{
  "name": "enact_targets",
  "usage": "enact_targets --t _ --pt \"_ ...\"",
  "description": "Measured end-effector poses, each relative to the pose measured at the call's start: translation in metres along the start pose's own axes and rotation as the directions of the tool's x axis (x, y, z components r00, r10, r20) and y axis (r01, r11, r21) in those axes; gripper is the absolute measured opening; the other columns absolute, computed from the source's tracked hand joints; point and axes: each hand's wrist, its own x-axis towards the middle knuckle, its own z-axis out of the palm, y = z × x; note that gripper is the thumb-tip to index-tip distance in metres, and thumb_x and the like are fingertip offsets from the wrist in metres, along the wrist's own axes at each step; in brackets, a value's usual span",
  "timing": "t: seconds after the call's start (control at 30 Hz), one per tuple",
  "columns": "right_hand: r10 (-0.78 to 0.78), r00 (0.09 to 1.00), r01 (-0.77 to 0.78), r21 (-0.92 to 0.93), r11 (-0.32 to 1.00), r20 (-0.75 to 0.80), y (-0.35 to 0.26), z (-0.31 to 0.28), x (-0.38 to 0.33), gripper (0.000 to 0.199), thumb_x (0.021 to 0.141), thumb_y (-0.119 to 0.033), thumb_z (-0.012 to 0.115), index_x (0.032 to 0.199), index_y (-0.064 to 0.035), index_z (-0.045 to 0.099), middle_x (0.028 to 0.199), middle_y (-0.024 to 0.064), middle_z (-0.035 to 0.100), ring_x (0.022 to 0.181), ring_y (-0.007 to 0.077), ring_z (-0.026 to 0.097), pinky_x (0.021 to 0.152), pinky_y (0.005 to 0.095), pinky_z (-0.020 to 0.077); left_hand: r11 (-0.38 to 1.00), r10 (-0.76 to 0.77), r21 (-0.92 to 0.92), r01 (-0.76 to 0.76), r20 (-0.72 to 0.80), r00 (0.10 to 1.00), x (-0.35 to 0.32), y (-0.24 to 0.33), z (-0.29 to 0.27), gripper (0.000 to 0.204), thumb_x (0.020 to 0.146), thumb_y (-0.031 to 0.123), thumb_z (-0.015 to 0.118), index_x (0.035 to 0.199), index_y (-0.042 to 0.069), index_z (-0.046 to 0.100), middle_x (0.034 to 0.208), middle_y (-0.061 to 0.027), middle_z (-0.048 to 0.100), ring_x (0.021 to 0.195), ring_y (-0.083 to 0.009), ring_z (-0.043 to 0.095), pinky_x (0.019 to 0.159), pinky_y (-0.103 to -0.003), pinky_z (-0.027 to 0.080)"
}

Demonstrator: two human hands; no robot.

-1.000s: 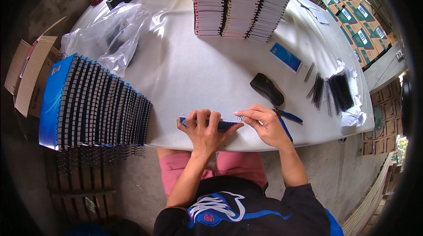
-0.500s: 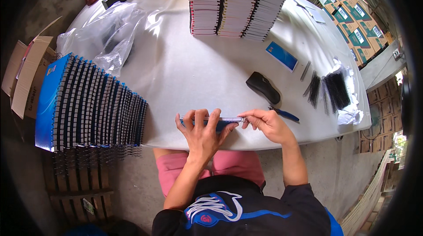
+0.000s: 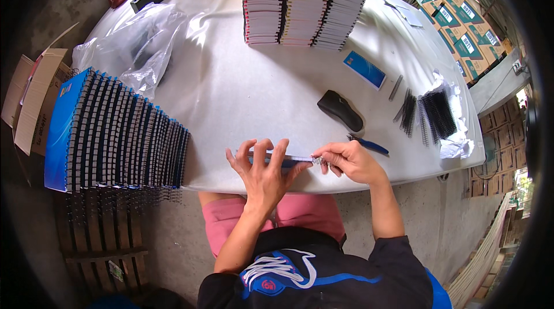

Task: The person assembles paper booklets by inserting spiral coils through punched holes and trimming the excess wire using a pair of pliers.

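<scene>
The left hand (image 3: 266, 175) is gripping a small blue notepad (image 3: 293, 162) at the near edge of the white desk (image 3: 248, 95). The right hand (image 3: 353, 162) is pinching a thin wire coil (image 3: 319, 161) at the notepad's right end. Both hands are sitting close together. Blue-handled pliers (image 3: 372, 146) are lying just past the right hand, near a black case (image 3: 340, 111). Many spiral notebooks (image 3: 124, 136) are sitting at the left.
</scene>
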Motion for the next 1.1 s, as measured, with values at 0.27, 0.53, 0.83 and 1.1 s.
enact_targets --t 0.27,0.53,0.83,1.1 --pt "-0.557 0.816 0.434 -0.469 0.769 -0.157 0.002 0.016 -0.005 0.027 0.086 -0.012 0.060 0.113 -0.0069 0.059 0.087 0.0081 0.063 0.065 0.0142 0.057 0.057 0.0250 0.0473 0.997 0.002 -0.073 0.000 0.025 1.000 -0.007 -0.001 0.010 0.054 0.063 0.053 0.074 0.099 0.016 0.060 0.090 -0.0046 0.048 0.097 -0.0271 0.040 0.090 -0.047 0.030" --pt "-0.517 0.781 0.045 -0.793 0.608 -0.352 0.015 -0.028 0.029 0.024 0.082 -0.016 0.062 0.103 -0.0057 0.059 0.095 0.0132 0.062 0.090 0.0265 0.061 0.080 0.0378 0.0477 0.992 -0.016 -0.127 0.017 0.007 1.000 -0.004 -0.007 0.006 0.055 0.058 0.054 0.077 0.085 0.011 0.058 0.093 -0.0090 0.047 0.094 -0.0300 0.040 0.085 -0.044 0.035" --pt "-0.699 0.699 0.615 0.629 0.477 -0.154 0.022 -0.045 0.048 0.027 0.074 -0.008 0.069 0.091 -0.0054 0.048 0.099 0.0233 0.064 0.093 0.0250 0.064 0.093 0.0424 0.0447 0.989 -0.014 -0.147 0.016 0.015 1.000 -0.003 -0.007 0.004 0.059 0.055 0.057 0.078 0.073 0.007 0.052 0.094 -0.0106 0.046 0.096 -0.0318 0.038 0.085 -0.043 0.034" --pt "-0.801 0.598 0.613 0.623 0.486 0.036 0.023 -0.023 0.036 0.014 0.070 0.008 0.066 0.082 0.0006 0.071 0.092 0.0166 0.069 0.092 0.0276 0.065 0.090 0.0362 0.0472 0.990 0.001 -0.138 -0.002 -0.013 1.000 -0.003 -0.010 0.007 0.059 0.055 0.058 0.077 0.071 0.006 0.051 0.097 -0.0109 0.045 0.098 -0.0323 0.038 0.085 -0.045 0.034"
